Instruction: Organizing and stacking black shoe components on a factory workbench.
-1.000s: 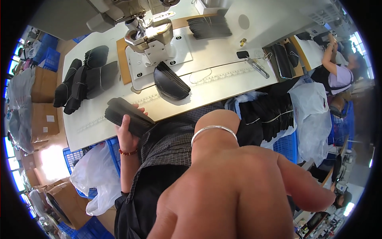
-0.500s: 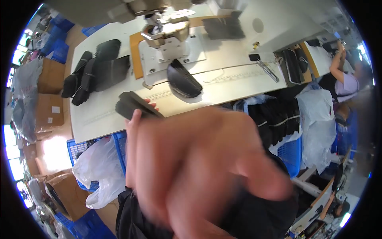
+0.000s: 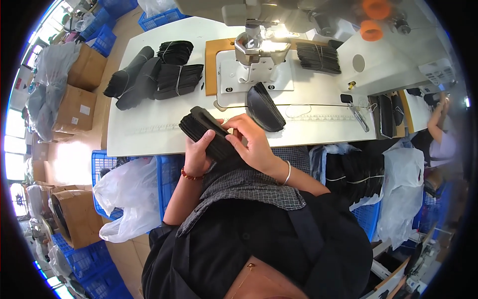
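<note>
Two bare hands work in the head view, both at one thick stack of thin, black, curved pieces [image 3: 192, 129]. My left hand [image 3: 197, 158] grips this stack: the thumb presses its near side, and the fingers are mostly hidden. My right hand [image 3: 257, 145] has curled fingers, with thumb and fingertips at the stack's right edge (I cannot tell whether they pinch a single piece). The stack is located over the front edge of the white tabletop with a printed ruler scale [image 3: 149, 142], its upper end tilted leftward.

A black half-moon-shaped stack [image 3: 265, 109] rests on the tabletop, right of the held stack and in front of the silver metal sewing machine bed [image 3: 261, 52]. Left of the machine lie four black bundles [image 3: 179, 81] (pale ties show on some); right of it lies one flat, tied black bundle [image 3: 318, 58]. A slim silver metal tool [image 3: 359, 118] lies near the tabletop's right end. Below, on my left, a translucent white plastic bag [image 3: 130, 197] drapes over a blue plastic crate [image 3: 169, 174].
</note>
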{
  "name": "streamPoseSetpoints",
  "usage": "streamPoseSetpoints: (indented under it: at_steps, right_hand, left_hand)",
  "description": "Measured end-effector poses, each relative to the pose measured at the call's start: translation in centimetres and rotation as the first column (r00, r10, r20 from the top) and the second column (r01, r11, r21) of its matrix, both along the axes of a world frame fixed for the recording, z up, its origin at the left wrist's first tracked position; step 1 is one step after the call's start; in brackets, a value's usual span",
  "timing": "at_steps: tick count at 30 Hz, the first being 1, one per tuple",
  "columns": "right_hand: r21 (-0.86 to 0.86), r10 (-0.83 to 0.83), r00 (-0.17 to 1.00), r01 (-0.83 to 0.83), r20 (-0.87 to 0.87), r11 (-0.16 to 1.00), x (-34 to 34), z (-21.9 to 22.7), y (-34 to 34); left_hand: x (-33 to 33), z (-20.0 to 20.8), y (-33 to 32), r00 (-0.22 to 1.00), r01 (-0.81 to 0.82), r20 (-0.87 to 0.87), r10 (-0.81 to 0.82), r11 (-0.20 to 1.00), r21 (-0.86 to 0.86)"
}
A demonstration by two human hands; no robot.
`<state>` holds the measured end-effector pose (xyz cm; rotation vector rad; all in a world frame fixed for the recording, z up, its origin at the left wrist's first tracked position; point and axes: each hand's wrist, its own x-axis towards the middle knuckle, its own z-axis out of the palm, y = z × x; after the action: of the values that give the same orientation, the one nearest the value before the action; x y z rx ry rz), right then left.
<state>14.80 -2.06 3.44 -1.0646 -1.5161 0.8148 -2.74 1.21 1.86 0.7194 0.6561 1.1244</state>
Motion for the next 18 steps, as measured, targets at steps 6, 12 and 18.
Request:
streamPoseSetpoints:
  at_steps: [6,12,18]
  right_hand:
    - [0.159,-0.036,0.992,0.016,0.118,0.987,0.0,-0.6,0.5]
    - [-0.128,0.037,0.995,-0.049,-0.098,0.991,0.5,-0.3,0.2]
    - [-0.182,0.079,0.993,-0.095,-0.090,0.979,0.8,0.1,0.2]
  left_hand:
    - [0.2,-0.4,0.3,0.992,-0.004,-0.123,0.009,0.999,0.038]
    - [0.2,0.1,0.2,0.994,0.070,-0.088,-0.068,0.998,0.011]
    - [-0.2,-0.4,0.4,0.993,0.090,-0.081,-0.087,0.995,0.035]
